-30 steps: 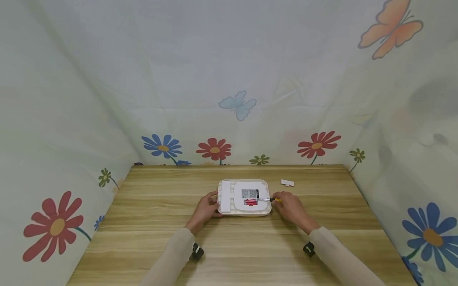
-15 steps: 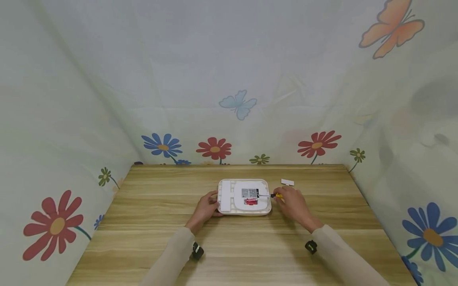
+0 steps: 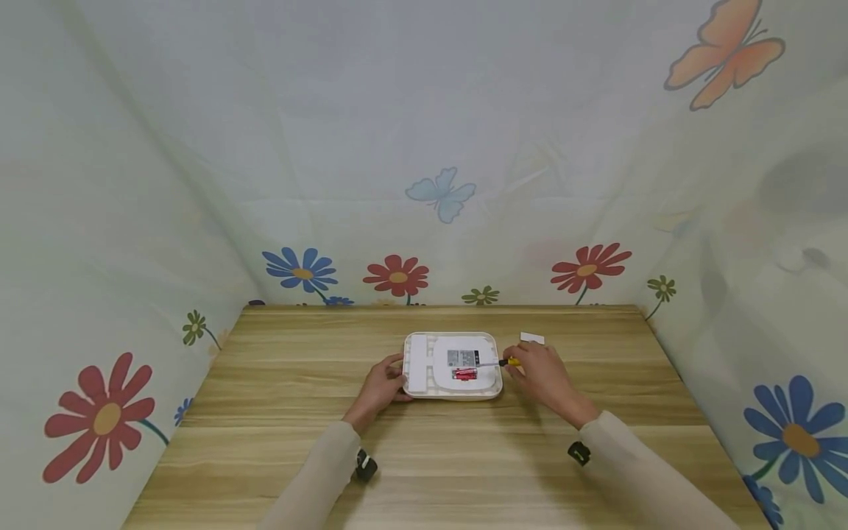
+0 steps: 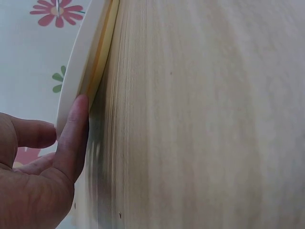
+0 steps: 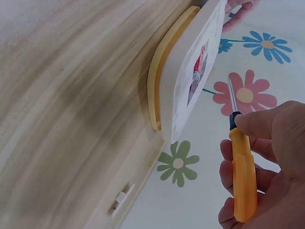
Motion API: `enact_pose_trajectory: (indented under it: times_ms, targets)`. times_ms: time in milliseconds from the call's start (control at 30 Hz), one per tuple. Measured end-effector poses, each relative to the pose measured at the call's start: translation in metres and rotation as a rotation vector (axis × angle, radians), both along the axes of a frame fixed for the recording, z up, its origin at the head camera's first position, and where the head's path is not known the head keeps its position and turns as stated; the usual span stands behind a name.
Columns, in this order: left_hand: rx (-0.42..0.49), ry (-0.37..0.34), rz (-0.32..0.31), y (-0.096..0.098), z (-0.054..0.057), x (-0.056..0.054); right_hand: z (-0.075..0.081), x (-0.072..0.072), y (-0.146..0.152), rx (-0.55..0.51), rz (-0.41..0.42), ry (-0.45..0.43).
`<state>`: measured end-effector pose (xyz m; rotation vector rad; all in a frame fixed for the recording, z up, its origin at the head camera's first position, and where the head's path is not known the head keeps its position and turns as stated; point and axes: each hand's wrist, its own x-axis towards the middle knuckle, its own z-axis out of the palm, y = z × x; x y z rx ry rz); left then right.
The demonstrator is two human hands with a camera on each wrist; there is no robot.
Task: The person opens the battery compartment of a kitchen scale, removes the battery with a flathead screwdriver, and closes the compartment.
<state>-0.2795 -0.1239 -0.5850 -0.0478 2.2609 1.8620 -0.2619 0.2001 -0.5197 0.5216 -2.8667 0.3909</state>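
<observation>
A white plastic device (image 3: 419,364) with rounded corners and a yellow lower side lies back-up on the wooden table. My left hand (image 3: 380,384) grips its left edge, thumb and fingers around the rim (image 4: 76,71). Red batteries (image 3: 465,375) sit in an uncovered compartment below a grey label (image 3: 461,358). In my right hand (image 3: 542,374), beyond the device's right edge, is a screwdriver with a yellow handle (image 5: 244,176) and black collar. Its metal shaft (image 5: 232,93) points left over the device, the tip close to the batteries in the head view.
A small white battery cover (image 3: 532,338) lies on the table (image 3: 318,331) behind my right hand. Fabric walls (image 3: 344,132) printed with flowers and butterflies stand along the table's back and sides. Black wrist cameras (image 3: 365,466) hang under both sleeves.
My right hand has shifted slightly right with the screwdriver, whose tip moved off the batteries toward the label, then slightly back. The left hand and the device have stayed put.
</observation>
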Motion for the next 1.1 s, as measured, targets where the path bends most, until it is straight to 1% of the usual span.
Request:
enact_pose_trajectory:
  times_ms: [233,367,567,767,933,1100]
  targets:
    - [0.005,-0.005,0.002,0.000,-0.001,-0.001,0.006,-0.001,-0.003,0.087,0.039,0.047]
    - [0.006,-0.010,0.002,-0.001,-0.001,-0.002,0.010,-0.001,-0.006,0.125,0.053,0.055]
    - [0.008,-0.016,0.002,-0.001,-0.002,-0.002,0.014,0.001,-0.009,0.144,0.078,0.075]
    - [0.000,-0.025,0.005,0.000,-0.001,-0.002,0.012,0.000,-0.010,0.176,0.099,0.084]
    - [-0.011,-0.011,0.002,0.000,0.000,-0.002,0.011,0.000,-0.011,0.178,0.114,0.087]
    - [-0.001,-0.021,0.002,0.000,-0.001,-0.002,0.010,-0.001,-0.014,0.187,0.126,0.093]
